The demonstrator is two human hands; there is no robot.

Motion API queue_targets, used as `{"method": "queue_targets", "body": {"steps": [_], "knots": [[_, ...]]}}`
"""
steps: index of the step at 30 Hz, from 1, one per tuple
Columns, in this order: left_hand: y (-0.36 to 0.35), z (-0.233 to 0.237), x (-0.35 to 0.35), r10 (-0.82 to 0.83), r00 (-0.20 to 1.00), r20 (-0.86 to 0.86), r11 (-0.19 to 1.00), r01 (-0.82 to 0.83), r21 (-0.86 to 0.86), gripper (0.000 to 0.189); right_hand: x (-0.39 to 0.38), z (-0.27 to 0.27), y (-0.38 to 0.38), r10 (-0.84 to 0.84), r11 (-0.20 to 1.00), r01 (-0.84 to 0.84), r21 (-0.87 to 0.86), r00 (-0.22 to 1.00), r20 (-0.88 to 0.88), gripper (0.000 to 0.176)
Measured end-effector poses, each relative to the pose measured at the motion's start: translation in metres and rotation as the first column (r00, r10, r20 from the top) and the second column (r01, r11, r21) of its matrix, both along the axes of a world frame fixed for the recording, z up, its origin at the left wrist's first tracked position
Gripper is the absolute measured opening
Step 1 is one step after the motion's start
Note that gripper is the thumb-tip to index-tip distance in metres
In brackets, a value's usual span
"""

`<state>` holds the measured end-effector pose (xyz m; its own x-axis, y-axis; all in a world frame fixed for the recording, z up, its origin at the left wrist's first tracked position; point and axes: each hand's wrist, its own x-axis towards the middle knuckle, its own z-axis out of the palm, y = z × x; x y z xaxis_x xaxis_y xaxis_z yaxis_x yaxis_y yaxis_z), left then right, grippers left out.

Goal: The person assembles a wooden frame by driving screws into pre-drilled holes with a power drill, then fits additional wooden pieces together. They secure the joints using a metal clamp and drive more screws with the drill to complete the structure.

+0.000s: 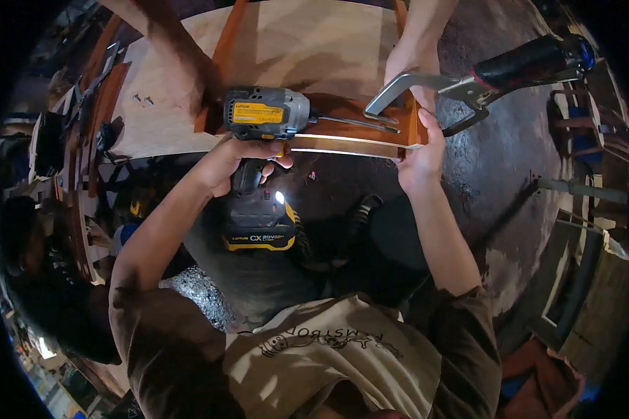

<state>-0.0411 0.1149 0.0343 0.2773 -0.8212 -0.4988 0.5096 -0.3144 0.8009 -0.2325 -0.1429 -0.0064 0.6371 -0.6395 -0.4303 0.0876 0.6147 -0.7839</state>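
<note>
My left hand (248, 155) is wrapped round the handle of an impact driver (262, 115), whose long bit points right along a reddish-brown wooden frame (349, 131). The driver's battery (260, 230) hangs below, beside a small bright light. My right hand (425, 155) grips the frame's near right corner, thumb along the outer side and fingers underneath. A locking clamp (482, 87) with a black handle has its jaws at that corner. From the far side, another person's hand (197, 94) rests on the frame's left part, and their other hand (414, 64) is behind the clamp.
A pale plywood panel (164, 66) lies within and beside the frame, with a few loose screws (143, 100) on its left. Wooden pieces (108, 133) stand at the left. More timber and a metal bar (583, 190) are at the right.
</note>
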Motion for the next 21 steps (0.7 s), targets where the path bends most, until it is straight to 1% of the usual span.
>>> {"method": "queue_targets", "body": {"steps": [1, 3, 4, 5, 7, 9, 10, 11, 12, 13, 15, 16, 18, 19, 21], "knots": [[0.001, -0.001, 0.002, -0.014, 1.0, 0.011, 1.0, 0.014, 0.007, 0.031, 0.002, 0.005, 0.003, 0.005, 1.0, -0.005, 0.0, 1.0, 0.004, 0.039], [0.003, -0.013, 0.005, -0.03, 0.999, 0.012, 0.999, 0.03, -0.026, 0.029, 0.006, 0.015, 0.011, -0.097, 0.994, 0.098, 0.046, 0.995, -0.026, 0.038], [0.004, -0.016, 0.007, -0.052, 0.999, 0.011, 0.997, 0.052, -0.058, 0.028, 0.006, 0.011, 0.008, -0.093, 0.994, 0.094, 0.048, 0.995, -0.018, 0.038], [0.006, -0.018, 0.008, -0.049, 0.999, 0.018, 0.997, 0.05, -0.054, 0.028, 0.003, 0.001, 0.003, -0.092, 0.994, 0.094, 0.051, 0.995, -0.041, 0.039], [0.003, -0.011, 0.002, 0.028, 0.996, -0.082, 0.999, -0.029, -0.02, 0.028, 0.002, -0.003, -0.003, -0.087, 0.994, 0.09, 0.058, 0.995, -0.057, 0.04], [0.003, -0.006, -0.001, 0.051, 0.995, -0.09, 0.999, -0.052, -0.005, 0.028, 0.001, -0.003, -0.001, -0.06, 0.997, 0.061, 0.041, 0.998, -0.027, 0.042], [0.001, -0.002, -0.002, 0.055, 0.997, -0.049, 0.998, -0.056, -0.018, 0.028, 0.002, 0.0, 0.002, -0.055, 0.997, 0.056, 0.047, 0.998, -0.023, 0.042], [0.0, 0.001, -0.003, 0.058, 0.998, -0.01, 0.998, -0.059, -0.031, 0.029, 0.004, 0.005, 0.005, -0.094, 0.995, 0.096, 0.043, 0.995, -0.038, 0.042], [0.0, -0.001, -0.004, 0.075, 0.996, 0.039, 0.997, -0.076, 0.031, 0.03, 0.006, 0.008, 0.008, -0.133, 0.99, 0.135, 0.036, 0.99, -0.053, 0.042], [0.001, -0.004, -0.002, 0.076, 0.996, 0.045, 0.996, -0.078, 0.03, 0.03, 0.005, 0.006, 0.006, -0.131, 0.99, 0.132, 0.037, 0.99, -0.047, 0.042], [0.002, -0.008, 0.001, -0.063, 0.963, 0.262, 0.998, 0.055, 0.038, 0.031, -0.001, 0.003, 0.002, -0.063, 0.998, 0.064, 0.027, 0.997, -0.047, 0.039], [0.002, -0.006, 0.001, -0.064, 0.963, 0.262, 0.998, 0.056, 0.04, 0.031, -0.001, 0.002, 0.002, -0.064, 0.997, 0.066, 0.028, 0.997, -0.047, 0.039], [0.002, -0.001, -0.001, 0.018, 0.996, 0.084, 0.999, -0.02, 0.029, 0.03, 0.001, 0.003, 0.002, -0.109, 0.993, 0.113, 0.044, 0.99, -0.085, 0.043], [0.001, -0.001, -0.003, 0.023, 0.996, 0.086, 0.999, -0.026, 0.029, 0.03, 0.002, 0.001, 0.0, -0.104, 0.993, 0.108, 0.044, 0.991, -0.083, 0.043], [0.001, 0.0, -0.005, 0.126, 0.985, -0.117, 0.99, -0.117, 0.081, 0.029, 0.003, -0.007, -0.001, -0.135, 0.989, 0.139, 0.044, 0.988, -0.072, 0.042]]}}
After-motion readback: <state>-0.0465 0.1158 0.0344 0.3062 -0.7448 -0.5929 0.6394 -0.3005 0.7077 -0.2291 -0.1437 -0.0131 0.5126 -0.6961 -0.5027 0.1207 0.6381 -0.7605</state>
